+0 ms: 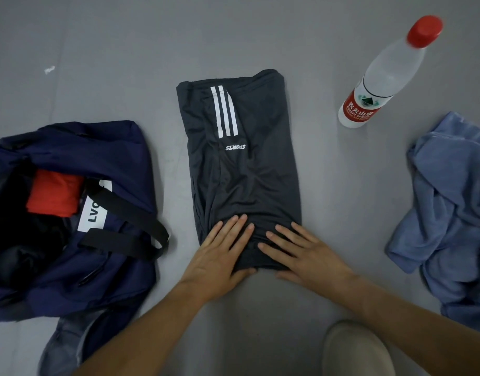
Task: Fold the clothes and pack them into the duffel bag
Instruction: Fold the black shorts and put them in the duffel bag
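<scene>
Shorts [241, 172] in dark grey, folded into a long strip with white stripes showing, lie mid-way on the grey surface [260, 36]. The left hand [219, 256] and right hand [304, 256] rest flat on the near end, fingers straight, gripping nothing. The open navy duffel bag [111, 158] sits just left, a red garment [54, 196] inside. A crumpled blue garment [450, 213] lies to the right, and a water bottle [379, 80] stands beyond it.

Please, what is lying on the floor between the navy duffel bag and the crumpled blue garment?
In the head view, the folded dark shorts lie there, with the left hand and the right hand pressing flat on their near end.
</scene>
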`<state>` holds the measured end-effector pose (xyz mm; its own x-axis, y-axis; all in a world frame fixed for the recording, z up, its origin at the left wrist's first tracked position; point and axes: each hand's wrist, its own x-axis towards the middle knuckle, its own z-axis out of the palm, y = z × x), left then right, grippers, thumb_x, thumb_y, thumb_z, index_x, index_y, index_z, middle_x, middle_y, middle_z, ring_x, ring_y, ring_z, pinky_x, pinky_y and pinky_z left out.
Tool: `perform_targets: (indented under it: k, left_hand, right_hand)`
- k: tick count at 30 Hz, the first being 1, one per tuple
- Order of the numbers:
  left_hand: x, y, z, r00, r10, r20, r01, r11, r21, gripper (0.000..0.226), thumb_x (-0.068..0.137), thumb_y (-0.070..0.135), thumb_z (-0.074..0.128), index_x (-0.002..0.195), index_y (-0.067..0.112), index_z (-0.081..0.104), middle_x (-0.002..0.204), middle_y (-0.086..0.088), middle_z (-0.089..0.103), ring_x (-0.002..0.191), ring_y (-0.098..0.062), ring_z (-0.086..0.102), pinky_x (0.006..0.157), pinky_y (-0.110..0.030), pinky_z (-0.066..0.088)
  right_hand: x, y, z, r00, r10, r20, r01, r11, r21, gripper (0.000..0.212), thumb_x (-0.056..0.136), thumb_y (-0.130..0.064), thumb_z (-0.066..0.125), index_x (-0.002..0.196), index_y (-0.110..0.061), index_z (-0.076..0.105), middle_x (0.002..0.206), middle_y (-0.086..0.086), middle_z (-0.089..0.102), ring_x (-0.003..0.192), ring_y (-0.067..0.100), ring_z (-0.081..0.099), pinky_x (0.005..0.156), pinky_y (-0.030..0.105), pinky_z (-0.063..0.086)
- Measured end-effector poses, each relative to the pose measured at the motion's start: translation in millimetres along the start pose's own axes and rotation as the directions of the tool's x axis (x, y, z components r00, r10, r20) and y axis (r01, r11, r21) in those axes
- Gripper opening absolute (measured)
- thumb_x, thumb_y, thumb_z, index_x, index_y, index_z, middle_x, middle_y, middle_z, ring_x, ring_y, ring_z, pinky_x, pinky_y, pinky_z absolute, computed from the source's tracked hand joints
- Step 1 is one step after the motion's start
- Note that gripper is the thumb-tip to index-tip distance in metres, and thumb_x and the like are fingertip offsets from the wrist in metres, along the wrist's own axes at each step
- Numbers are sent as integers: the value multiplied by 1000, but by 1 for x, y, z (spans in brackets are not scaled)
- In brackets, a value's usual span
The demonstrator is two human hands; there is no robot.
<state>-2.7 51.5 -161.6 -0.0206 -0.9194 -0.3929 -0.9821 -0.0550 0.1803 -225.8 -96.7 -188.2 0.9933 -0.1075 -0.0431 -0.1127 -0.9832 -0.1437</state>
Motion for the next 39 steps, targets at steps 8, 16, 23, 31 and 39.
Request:
perform_targets:
  k: [8,16,23,31,39]
  left_hand:
    - [46,-25,-26,996,-73,-46,71,997,-35,84,96,62,34,160,21,-3,167,-3,-11,154,-16,-11,125,-37,-6]
    - [55,-26,-24,961,-70,-268,31,989,-146,78,92,56,55,154,14,35,160,-3,36,150,-20,29,123,-42,27]
    - [59,-18,-57,888,-282,-364,124,908,-400,27,99,41,54,122,28,57,103,9,69,88,-14,66,73,-35,54]
    - [74,-39,-71,944,-326,-39,253,799,-545,33,92,61,57,106,31,59,85,8,69,78,-14,65,74,-41,55]
    - [80,-29,-59,887,-394,-239,309,894,-326,42,89,66,53,105,27,57,85,4,69,74,-21,66,62,-35,52]
  right_hand:
    - [51,32,-16,990,142,4,-142,989,40,55,88,-47,68,134,-17,62,139,5,61,131,31,55,107,51,46]
    - [73,33,-35,913,408,3,-382,853,357,53,97,-48,40,121,-11,71,130,4,67,130,24,57,114,42,38]
    - [77,41,-69,837,521,167,-511,633,582,37,94,-50,59,109,-16,62,102,-3,65,99,21,59,83,31,43]
    - [91,44,-66,765,618,184,-639,692,334,46,96,-62,45,104,-18,58,89,7,70,87,34,65,74,41,50]
    - [74,40,-37,918,379,-116,-369,924,97,59,84,-7,60,141,-22,53,139,11,54,111,33,57,77,45,55]
